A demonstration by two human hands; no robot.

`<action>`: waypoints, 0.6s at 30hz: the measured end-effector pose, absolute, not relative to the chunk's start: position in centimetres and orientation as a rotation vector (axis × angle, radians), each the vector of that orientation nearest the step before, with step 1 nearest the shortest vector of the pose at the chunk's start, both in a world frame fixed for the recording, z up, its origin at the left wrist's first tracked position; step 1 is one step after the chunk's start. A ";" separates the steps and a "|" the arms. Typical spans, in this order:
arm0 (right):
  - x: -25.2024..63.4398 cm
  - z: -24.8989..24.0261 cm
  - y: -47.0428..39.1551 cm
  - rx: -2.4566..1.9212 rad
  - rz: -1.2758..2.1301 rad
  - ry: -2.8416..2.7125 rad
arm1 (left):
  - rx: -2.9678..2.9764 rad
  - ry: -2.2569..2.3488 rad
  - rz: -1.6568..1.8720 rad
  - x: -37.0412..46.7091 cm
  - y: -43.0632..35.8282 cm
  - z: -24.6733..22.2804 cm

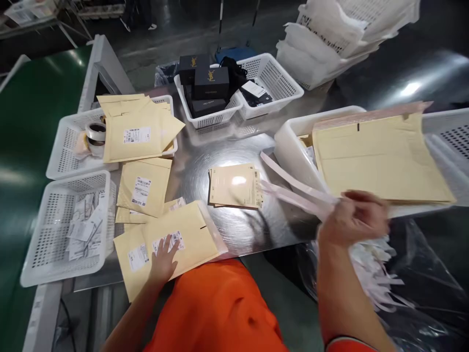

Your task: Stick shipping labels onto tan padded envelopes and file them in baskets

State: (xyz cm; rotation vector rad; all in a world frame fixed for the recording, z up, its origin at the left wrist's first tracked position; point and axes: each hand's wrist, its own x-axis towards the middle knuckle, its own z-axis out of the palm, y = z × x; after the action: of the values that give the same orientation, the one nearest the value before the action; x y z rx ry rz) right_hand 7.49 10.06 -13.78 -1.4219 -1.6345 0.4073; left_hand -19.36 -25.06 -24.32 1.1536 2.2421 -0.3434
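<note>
My left hand (163,264) lies with fingers spread on a yellow padded envelope (194,232) that bears a white shipping label. Pale pinkish peel-off strips (293,188) trail leftward from my right hand (353,217), whose fingers are closed on them, though slightly blurred. Beneath and behind the touched envelope are more labelled envelopes (144,188). A stack of flat tan cards or boxes (234,183) lies on the metal table between my hands. Close beyond my right hand, large yellow envelopes (377,151) rest across a white bin.
White baskets at left hold paper slips (86,225), tape rolls (95,132) and a pile of envelopes (137,122). Black boxes (211,83) fill a basket at the back. A bag of discarded strips (373,274) hangs below right. A green conveyor (32,122) runs along the left.
</note>
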 end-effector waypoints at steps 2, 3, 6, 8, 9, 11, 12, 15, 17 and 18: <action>8.5 -13.3 9.2 -1.285 0.104 -1.838 | 1.159 2.288 -0.370 -19.4 -25.3 -24.3; 8.1 -13.9 8.1 -1.222 0.091 -2.077 | 1.196 2.315 -0.376 -19.3 -25.1 -24.3; 4.0 -18.2 3.8 -1.120 0.509 -2.885 | 1.364 2.339 -0.323 -18.4 -23.1 -24.5; 0.6 -21.9 1.2 -1.039 0.758 -3.088 | 1.438 2.293 -0.285 -17.4 -21.2 -24.8; -0.7 -23.6 0.3 -0.979 0.862 -3.144 | 1.456 2.268 -0.290 -16.9 -20.3 -25.0; -2.4 -26.2 -0.7 -0.872 0.994 -3.197 | 1.479 2.244 -0.320 -16.1 -19.0 -25.4; -2.8 -27.0 -0.9 -0.830 1.036 -3.217 | 1.484 2.249 -0.335 -15.8 -18.7 -25.7; -3.3 -28.1 -1.1 -0.745 1.070 -3.256 | 1.474 2.286 -0.345 -15.5 -18.5 -26.5; -3.7 -28.2 -1.6 -0.662 1.080 -3.278 | 1.472 2.298 -0.332 -15.6 -18.8 -27.0; -3.9 -28.2 -2.2 -0.615 1.081 -3.288 | 1.476 2.301 -0.321 -15.6 -18.9 -27.2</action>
State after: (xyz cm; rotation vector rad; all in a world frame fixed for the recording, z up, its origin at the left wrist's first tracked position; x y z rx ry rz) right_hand -3.92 -2.20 -28.16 -0.6149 -3.2884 1.0811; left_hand -15.65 -18.93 -27.23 1.4760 2.3013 -0.3210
